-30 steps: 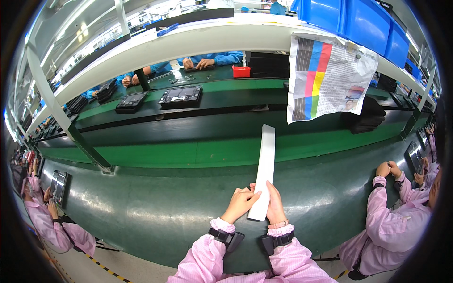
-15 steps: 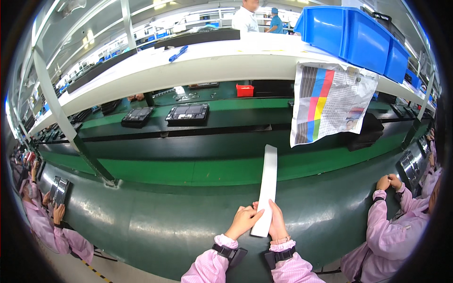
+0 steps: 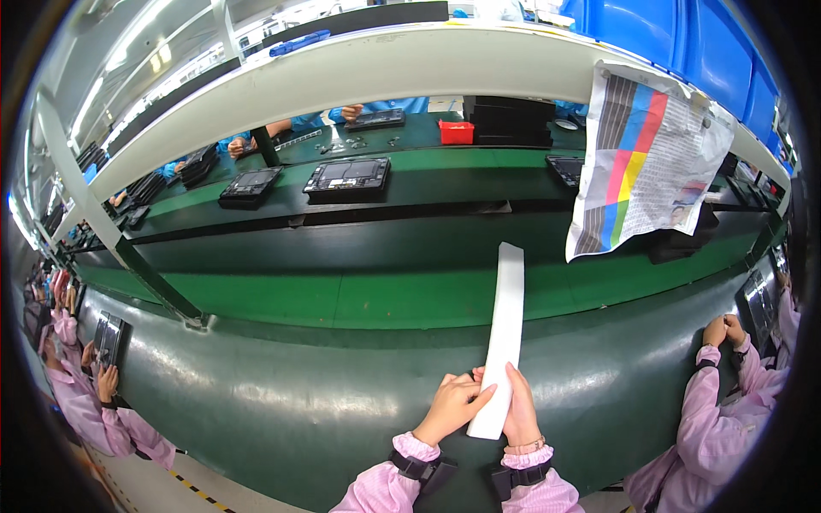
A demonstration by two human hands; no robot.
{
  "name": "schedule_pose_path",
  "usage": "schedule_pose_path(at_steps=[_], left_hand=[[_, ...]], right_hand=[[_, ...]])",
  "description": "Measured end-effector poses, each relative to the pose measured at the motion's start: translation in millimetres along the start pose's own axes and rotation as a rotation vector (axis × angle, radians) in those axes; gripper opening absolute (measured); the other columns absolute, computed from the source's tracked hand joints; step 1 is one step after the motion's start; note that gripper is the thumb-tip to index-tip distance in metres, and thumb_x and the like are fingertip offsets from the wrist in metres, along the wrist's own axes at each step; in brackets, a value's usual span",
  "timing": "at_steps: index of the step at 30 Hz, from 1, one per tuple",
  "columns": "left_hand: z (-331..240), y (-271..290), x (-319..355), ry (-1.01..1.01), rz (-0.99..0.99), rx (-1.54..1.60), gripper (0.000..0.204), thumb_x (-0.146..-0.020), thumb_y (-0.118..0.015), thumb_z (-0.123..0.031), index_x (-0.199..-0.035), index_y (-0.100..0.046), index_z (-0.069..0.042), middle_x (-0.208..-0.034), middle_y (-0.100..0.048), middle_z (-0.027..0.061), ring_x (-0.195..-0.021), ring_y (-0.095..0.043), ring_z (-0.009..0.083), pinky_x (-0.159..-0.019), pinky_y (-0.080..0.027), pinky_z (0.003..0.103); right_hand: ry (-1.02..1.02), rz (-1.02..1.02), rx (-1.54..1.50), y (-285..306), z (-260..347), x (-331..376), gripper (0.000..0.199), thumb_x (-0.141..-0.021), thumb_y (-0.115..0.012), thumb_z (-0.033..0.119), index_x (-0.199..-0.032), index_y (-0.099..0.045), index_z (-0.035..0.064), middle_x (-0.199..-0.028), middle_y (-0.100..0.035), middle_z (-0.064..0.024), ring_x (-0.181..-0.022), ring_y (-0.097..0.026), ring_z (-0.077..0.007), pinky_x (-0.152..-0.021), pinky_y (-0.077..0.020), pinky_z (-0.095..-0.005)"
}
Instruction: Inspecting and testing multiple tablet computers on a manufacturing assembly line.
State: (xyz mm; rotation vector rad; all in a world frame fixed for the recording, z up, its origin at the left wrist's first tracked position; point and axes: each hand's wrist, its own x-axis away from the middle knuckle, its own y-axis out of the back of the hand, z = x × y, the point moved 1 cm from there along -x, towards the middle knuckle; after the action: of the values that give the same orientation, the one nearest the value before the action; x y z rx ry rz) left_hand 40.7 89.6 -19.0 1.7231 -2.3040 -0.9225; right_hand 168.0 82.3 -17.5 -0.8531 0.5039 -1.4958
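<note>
A long, flat white strip [image 3: 503,329], its exact kind not clear, stands tilted up over the dark green worktop [image 3: 342,376], its top end pointing away from me. My left hand [image 3: 451,405] grips its lower left edge, thumb across the front. On the other edge, my right hand [image 3: 520,406] is closed round the strip, thumb lying along it. Some fingers of both hands are hidden behind the strip. Both wrists carry black bands over pink sleeves.
Beyond the worktop, a green line carries black framed devices [image 3: 347,177] and a red bin [image 3: 456,132]. Above runs a white shelf [image 3: 385,73] with blue bins [image 3: 701,47] and a hanging printed sheet [image 3: 637,162]. Co-workers in pink sit left [image 3: 81,389] and right [image 3: 727,427].
My view has tilted down and shifted, so hands and strip appear slightly farther right. The grip on the strip looks the same. Blue-sleeved people's hands now show beneath the shelf.
</note>
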Motion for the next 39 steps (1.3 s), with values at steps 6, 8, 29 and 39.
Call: schedule_pose_path(at_steps=[6, 8, 29, 39], left_hand=[[2.9, -1.7, 1.8, -0.028, -0.062, 0.003, 0.024, -0.087, -0.057, -0.027, -0.077, -0.069, -0.009, -0.066, -0.060, 0.0022, -0.065, -0.053, 0.0159, -0.069, -0.032, 0.030], [4.8, -1.2, 2.6, -0.014, -0.025, -0.025, 0.021, -0.086, -0.059, -0.024, -0.083, -0.069, -0.006, -0.074, -0.063, 0.0028, -0.072, -0.055, 0.0151, -0.072, -0.033, 0.030], [-14.5, -5.9, 54.7, 0.036, -0.162, -0.075, 0.031, -0.091, -0.052, -0.027, -0.074, -0.064, -0.003, -0.072, -0.057, 0.0056, -0.076, -0.050, 0.0211, -0.078, -0.035, 0.033], [-10.5, -10.5, 64.3, 0.016, -0.180, -0.145, 0.035, -0.091, -0.053, -0.030, -0.069, -0.061, -0.003, -0.061, -0.052, 0.0054, -0.064, -0.050, 0.0192, -0.073, -0.034, 0.032]], right_hand=[[0.016, -0.028, 0.031, 1.3, -3.1, 0.7, 0.039, -0.095, -0.043, 0.029, -0.107, -0.050, -0.0076, -0.098, -0.061, -0.0193, -0.094, -0.060, -0.0263, -0.084, -0.0494, -0.0369], [-0.037, -0.079, 0.039, 3.8, -3.1, 0.5, 0.036, -0.096, -0.042, 0.026, -0.110, -0.047, -0.0062, -0.098, -0.060, -0.0200, -0.095, -0.059, -0.0273, -0.085, -0.0492, -0.0377], [0.147, 0.109, 0.194, 12.9, -17.2, 10.2, 0.022, -0.094, -0.050, 0.021, -0.102, -0.053, 0.0013, -0.087, -0.059, -0.0048, -0.078, -0.057, -0.0101, -0.069, -0.0470, -0.0250], [0.146, 0.025, 0.304, 13.6, -18.7, 14.4, 0.024, -0.095, -0.048, 0.027, -0.096, -0.054, 0.0030, -0.082, -0.058, -0.0024, -0.073, -0.053, -0.0078, -0.065, -0.0445, -0.0240]])
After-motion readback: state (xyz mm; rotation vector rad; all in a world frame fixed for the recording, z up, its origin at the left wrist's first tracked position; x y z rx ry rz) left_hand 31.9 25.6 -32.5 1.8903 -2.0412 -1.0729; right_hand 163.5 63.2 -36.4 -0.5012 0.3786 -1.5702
